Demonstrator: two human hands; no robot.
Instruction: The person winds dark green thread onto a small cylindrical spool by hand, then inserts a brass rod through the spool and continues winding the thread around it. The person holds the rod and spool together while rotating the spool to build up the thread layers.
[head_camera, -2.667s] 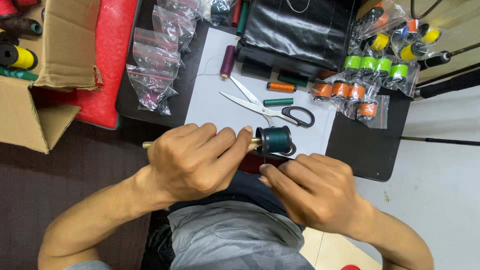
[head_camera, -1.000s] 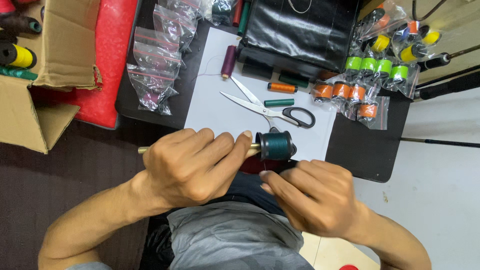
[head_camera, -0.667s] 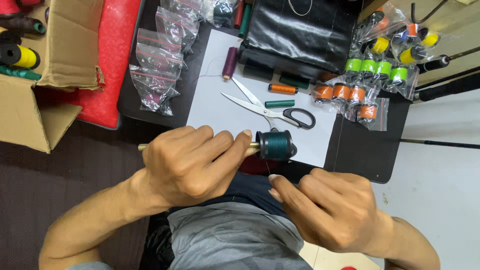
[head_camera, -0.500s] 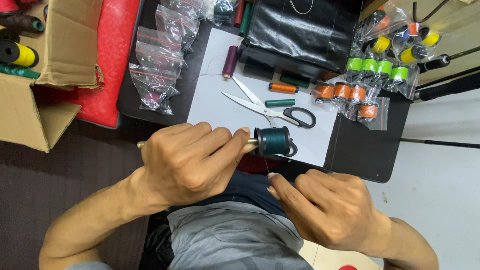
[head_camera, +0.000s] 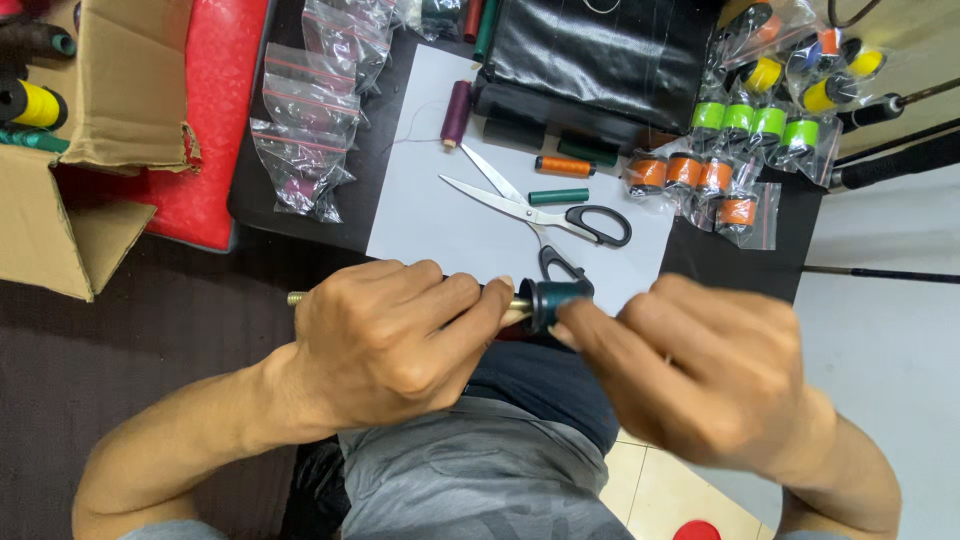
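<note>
Both hands worked a dark teal spool on a rod, above my lap.

My left hand (head_camera: 385, 350) gripped the brass rod (head_camera: 297, 298) to steady it; my right hand (head_camera: 700, 375) pinched its fingers (head_camera: 580, 322) around the teal spool (head_camera: 553, 303). Beyond lay scissors (head_camera: 545, 212) on white paper (head_camera: 440, 215) on the black tabletop (head_camera: 740, 265), beside bagged spools (head_camera: 700, 175) and a cardboard box (head_camera: 60, 220).

Dark brown floor covering (head_camera: 120, 340) fills the 8 o'clock area. A pale grey floor surface (head_camera: 880, 330) occupies the 3 to 4 o'clock side. A low black worktop (head_camera: 740, 260) spans 12 to 2 o'clock, carrying a white sheet (head_camera: 450, 220). A red mat (head_camera: 215, 110) lies at 10 o'clock, beside an open cardboard box (head_camera: 70, 225) at 9 o'clock. Lighting is even and soft; shadows are faint.
</note>
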